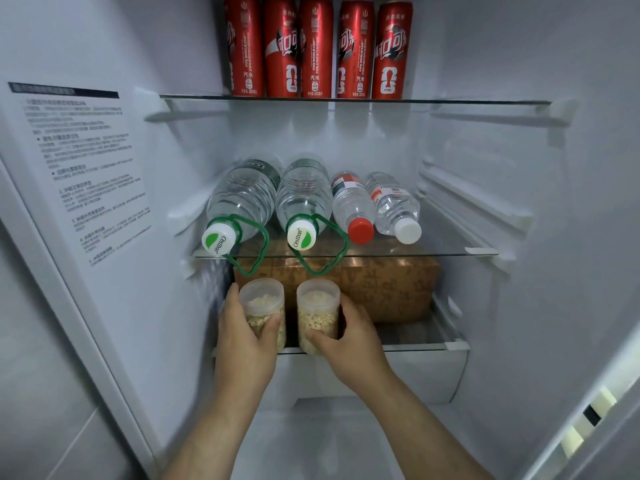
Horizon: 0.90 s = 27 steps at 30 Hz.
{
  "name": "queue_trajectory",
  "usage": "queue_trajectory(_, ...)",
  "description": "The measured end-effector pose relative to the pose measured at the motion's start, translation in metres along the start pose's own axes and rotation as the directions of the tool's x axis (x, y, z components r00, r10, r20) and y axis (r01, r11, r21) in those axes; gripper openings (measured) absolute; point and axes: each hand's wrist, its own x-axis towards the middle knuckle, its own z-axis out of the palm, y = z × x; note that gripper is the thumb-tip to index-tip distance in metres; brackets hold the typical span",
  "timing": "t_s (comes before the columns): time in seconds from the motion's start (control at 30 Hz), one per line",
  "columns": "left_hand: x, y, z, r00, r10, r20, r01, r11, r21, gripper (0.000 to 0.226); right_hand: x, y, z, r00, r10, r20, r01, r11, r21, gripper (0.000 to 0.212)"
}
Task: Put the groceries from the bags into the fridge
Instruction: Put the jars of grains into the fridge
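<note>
Cans [317, 46] and water bottles [304, 202] already sit shelved, while the left hand [242, 329] grips the left jar [262, 303] and the right hand [348, 336] grips the right jar [318, 306] at the front of the bottom shelf [422, 346], seemingly late in the task

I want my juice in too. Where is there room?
Bare glass lies on the middle shelf between the white-capped bottle and the right wall, and on the top shelf right of the cola cans. The bottom shelf's left is crowded: left hand and right hand hold oat jars before the brown box.
</note>
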Motion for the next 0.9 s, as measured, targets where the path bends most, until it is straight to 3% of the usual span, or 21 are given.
queue_trajectory(0.27,0.000,-0.014,-0.004,1.000,0.008,-0.007,-0.008,1.000,0.008,0.068,0.005,0.001,0.012,0.998,0.030,0.064,-0.029,0.999,-0.014,0.069)
queue_trajectory(0.43,0.005,-0.015,-0.009,1.000,0.002,0.015,-0.002,0.999,-0.049,0.059,0.008,-0.009,0.020,0.994,0.003,0.106,-0.008,0.999,0.047,0.052)
queue_trajectory(0.57,0.006,-0.021,-0.012,1.000,-0.004,0.016,0.005,0.999,-0.043,0.059,0.010,-0.011,0.023,0.997,-0.005,0.080,0.002,0.999,0.039,0.054)
queue_trajectory(0.77,0.004,-0.022,-0.010,0.998,0.042,-0.052,-0.042,0.999,0.011,0.064,0.011,-0.012,0.030,0.998,0.006,0.063,-0.007,1.000,0.022,0.058)
queue_trajectory(0.9,0.002,-0.018,-0.011,0.991,0.060,-0.116,-0.051,0.995,0.081,0.081,0.013,-0.013,0.035,0.996,0.011,0.085,-0.012,1.000,0.011,0.061)
